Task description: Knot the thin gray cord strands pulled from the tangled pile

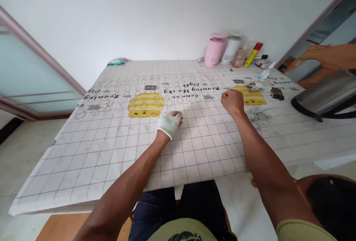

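My left hand [171, 121], in a pale glove with a light green cuff, rests on the checked tablecloth [194, 148] with its fingers curled in. Anything inside them is hidden. My bare right hand [233, 101] is closed just above the cloth, beside a printed yellow balloon figure; I cannot make out what it holds. Rows of thin dark loops [182, 77] lie flat across the far half of the cloth. Close to my right forearm sits a loose tangle of fine dark strands [259, 118].
At the back right stand a pink cylinder [214, 51], a white one [231, 49], a pinkish bottle [239, 57] and a yellow-red tube [253, 55]. A crumpled pale cloth [261, 85] and metal kettle [328, 92] lie right. A green packet [116, 61] is at the back left.
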Demonstrator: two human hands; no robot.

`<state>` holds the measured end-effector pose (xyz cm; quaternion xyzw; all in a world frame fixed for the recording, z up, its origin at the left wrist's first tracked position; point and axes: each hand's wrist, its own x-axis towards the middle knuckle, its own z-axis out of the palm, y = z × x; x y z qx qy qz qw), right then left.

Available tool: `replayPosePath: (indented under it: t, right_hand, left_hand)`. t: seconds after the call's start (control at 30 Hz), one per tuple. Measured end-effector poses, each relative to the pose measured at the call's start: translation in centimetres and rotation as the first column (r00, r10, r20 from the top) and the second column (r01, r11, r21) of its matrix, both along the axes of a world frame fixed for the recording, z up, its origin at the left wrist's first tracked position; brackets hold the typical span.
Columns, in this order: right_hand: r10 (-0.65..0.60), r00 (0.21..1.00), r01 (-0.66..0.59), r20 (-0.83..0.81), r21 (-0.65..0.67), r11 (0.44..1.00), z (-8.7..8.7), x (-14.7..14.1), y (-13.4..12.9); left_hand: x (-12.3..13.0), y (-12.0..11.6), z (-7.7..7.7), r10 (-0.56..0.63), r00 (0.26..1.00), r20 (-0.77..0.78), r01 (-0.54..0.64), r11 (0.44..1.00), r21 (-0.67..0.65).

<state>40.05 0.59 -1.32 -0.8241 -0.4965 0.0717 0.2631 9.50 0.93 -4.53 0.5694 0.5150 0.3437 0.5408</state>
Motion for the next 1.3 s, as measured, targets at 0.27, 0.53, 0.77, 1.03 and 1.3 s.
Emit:
replayPosePath:
  t: [0.27,0.53,0.77,1.03,1.3]
  right_hand:
    - [0.001,0.937,0.065,0.349,-0.176,0.982,-2.4,0.3,1.7]
    - [0.108,0.911,-0.017,0.397,-0.227,0.974,-4.4,-0.2,2.0]
    - [0.068,0.911,-0.062,0.406,-0.029,0.998,-4.3,1.8,0.9]
    - [0.412,0.867,-0.365,0.28,-0.206,0.908,-6.5,4.1,1.3]
    - [0.429,0.877,-0.364,0.215,-0.283,0.887,-6.5,3.5,1.8]
  left_hand:
    - [-0.3,0.1,-0.1,-0.038,0.99,-0.133,0.05,0.995,0.086]
    - [-0.3,0.0,-0.2,-0.041,0.975,-0.218,0.064,0.993,0.098]
    - [-0.2,0.1,-0.7,-0.007,0.972,-0.235,0.032,0.994,0.103]
    - [0.2,-0.1,-0.4,0.001,0.961,-0.277,0.023,0.996,0.082]
    - [0.1,-0.2,-0.6,-0.004,0.946,-0.323,0.038,0.995,0.098]
